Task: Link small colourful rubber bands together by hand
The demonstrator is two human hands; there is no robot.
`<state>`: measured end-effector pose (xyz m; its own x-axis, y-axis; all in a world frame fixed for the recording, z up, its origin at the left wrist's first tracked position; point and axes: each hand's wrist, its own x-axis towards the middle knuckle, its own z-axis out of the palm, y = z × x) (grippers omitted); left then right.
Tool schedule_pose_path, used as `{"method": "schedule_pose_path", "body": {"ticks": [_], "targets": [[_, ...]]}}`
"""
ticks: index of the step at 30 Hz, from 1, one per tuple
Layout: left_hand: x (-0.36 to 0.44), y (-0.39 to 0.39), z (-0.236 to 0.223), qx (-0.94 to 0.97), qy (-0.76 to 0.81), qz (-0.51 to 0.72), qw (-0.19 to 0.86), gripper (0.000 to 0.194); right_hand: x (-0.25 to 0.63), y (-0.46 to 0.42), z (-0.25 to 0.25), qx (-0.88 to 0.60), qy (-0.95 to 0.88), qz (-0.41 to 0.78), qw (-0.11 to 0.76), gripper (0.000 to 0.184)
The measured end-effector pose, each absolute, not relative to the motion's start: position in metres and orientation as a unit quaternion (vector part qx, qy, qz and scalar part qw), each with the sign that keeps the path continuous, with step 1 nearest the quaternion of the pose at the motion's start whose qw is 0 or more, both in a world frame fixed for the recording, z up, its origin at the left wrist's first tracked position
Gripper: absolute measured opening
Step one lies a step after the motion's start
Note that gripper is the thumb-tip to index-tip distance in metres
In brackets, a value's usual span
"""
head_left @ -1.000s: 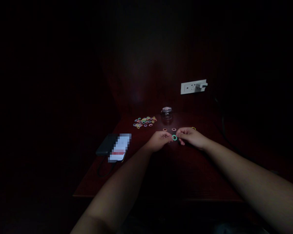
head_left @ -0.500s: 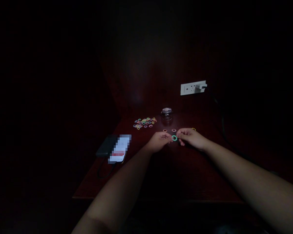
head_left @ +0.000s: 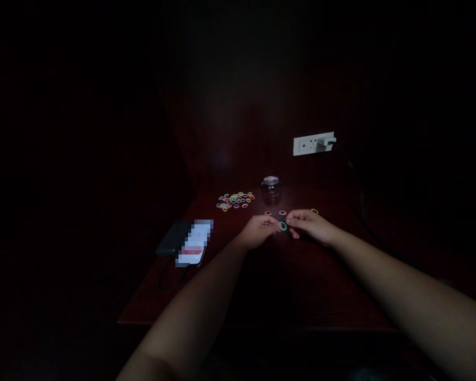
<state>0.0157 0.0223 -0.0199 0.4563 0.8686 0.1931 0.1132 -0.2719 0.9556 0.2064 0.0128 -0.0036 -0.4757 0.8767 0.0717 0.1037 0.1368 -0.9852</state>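
Observation:
Over the table, a small green hair tie (head_left: 283, 226) shows between my two hands. My left hand (head_left: 259, 228) pinches its left edge between thumb and fingers. At the ring's right edge, my right hand (head_left: 306, 223) has thumb and forefinger pressed together on or against it; the exact contact is too small to make out clearly. Just beyond my fingers lie a pink hair tie (head_left: 282, 212) and another pinkish hair tie (head_left: 268, 213). A yellow hair tie (head_left: 314, 211) is partly hidden behind my right hand.
A loose pile of several coloured hair ties (head_left: 235, 200) lies at the back left. Near the wall stands a clear lidded jar (head_left: 271, 187). A phone (head_left: 196, 243) and a dark flat block (head_left: 173, 238) with a cable lie left. A wall socket (head_left: 313, 143) holds a plug and cord.
The green hair tie has tilted slightly and dipped a little between my fingers. Both hands stay almost in place.

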Motion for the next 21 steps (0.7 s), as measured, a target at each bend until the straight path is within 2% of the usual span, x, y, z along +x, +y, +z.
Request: {"method": "schedule_pose_path", "body": {"ticks": [10,21], "targets": [[0.0161,0.0227,-0.0201,0.693,0.344,0.386,0.503,0.017,0.207,0.0156,-0.0065,-0.372,-0.685,0.526,0.338,0.027],[0.0143,0.0191,-0.0181,0.726,0.276,0.354,0.52,0.029,0.2065,0.0161,-0.0074,-0.371,-0.698,0.524,0.317,0.03]]}}
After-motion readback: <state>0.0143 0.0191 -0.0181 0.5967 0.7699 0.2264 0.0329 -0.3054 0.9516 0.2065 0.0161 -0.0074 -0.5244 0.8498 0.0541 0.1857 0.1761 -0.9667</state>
